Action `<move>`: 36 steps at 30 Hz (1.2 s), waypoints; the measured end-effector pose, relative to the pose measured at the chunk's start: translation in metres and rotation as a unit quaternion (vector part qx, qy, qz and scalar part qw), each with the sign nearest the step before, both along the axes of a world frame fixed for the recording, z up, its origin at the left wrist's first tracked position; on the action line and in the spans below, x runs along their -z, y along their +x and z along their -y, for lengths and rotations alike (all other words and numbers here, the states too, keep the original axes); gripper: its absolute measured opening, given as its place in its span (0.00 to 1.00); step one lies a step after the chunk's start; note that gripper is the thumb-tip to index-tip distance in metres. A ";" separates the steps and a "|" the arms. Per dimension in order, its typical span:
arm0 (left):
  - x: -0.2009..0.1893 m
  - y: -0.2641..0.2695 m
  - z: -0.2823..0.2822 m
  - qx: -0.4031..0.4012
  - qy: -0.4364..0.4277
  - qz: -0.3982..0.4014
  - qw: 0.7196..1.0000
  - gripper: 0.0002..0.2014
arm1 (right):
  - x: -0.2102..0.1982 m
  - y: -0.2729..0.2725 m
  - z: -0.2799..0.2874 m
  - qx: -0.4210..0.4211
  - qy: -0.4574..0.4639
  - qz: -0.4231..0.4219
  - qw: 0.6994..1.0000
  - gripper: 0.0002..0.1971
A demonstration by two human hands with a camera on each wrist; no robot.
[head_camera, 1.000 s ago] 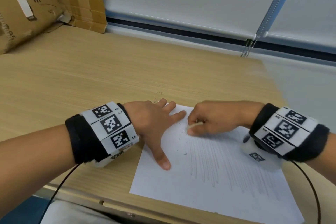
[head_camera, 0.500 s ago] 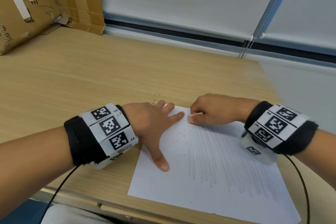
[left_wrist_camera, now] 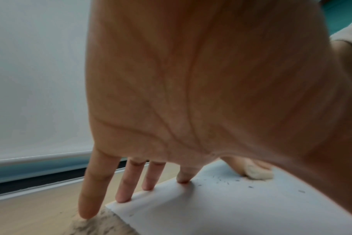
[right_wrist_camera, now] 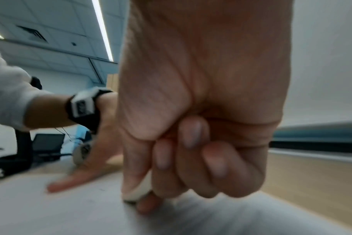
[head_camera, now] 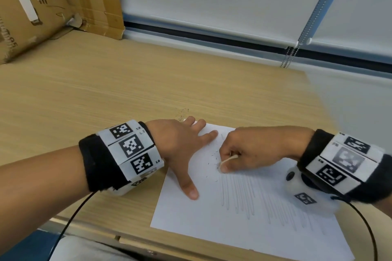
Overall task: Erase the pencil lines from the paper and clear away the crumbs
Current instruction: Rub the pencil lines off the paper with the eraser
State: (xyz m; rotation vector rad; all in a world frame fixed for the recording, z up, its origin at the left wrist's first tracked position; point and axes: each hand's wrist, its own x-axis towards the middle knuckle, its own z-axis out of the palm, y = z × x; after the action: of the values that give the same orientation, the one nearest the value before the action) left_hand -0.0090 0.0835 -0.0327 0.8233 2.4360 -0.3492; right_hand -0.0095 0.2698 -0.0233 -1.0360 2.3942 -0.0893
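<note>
Even, bright indoor light fills all three views; ceiling strip lights show in the right wrist view. Shadows under the hands are soft and faint. The head view bends straight lines at its edges. The right wrist view is smeared by motion blur; the left wrist view's near palm is soft.

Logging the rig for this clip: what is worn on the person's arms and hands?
Both hands, left hand and right hand, are bare. Each wrist carries a black band wrapped with white square-coded marker tiles, a thin black cable trailing off.
</note>
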 end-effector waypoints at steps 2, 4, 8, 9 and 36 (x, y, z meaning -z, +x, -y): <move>0.000 0.000 0.000 -0.002 0.001 0.002 1.000 0.73 | -0.004 -0.007 0.000 0.032 -0.003 -0.036 0.999 0.21; 0.000 0.000 0.000 -0.006 0.004 0.005 1.000 0.73 | -0.004 -0.005 0.000 0.046 -0.002 -0.064 0.997 0.20; 0.001 0.000 -0.002 -0.010 -0.016 0.002 1.000 0.73 | -0.002 0.024 0.006 -0.014 0.013 0.018 1.000 0.18; 0.000 0.001 -0.002 -0.012 -0.019 0.003 1.000 0.73 | -0.003 0.024 0.007 -0.015 0.015 0.017 1.000 0.18; -0.004 0.003 -0.007 -0.014 -0.042 -0.002 0.999 0.73 | -0.003 0.051 0.011 -0.022 0.010 -0.001 1.000 0.19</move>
State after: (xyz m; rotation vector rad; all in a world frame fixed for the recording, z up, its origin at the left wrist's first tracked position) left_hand -0.0062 0.0902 -0.0291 0.7521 2.4161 -0.4409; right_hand 0.0416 0.2588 -0.0205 -1.0789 2.3678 -0.0490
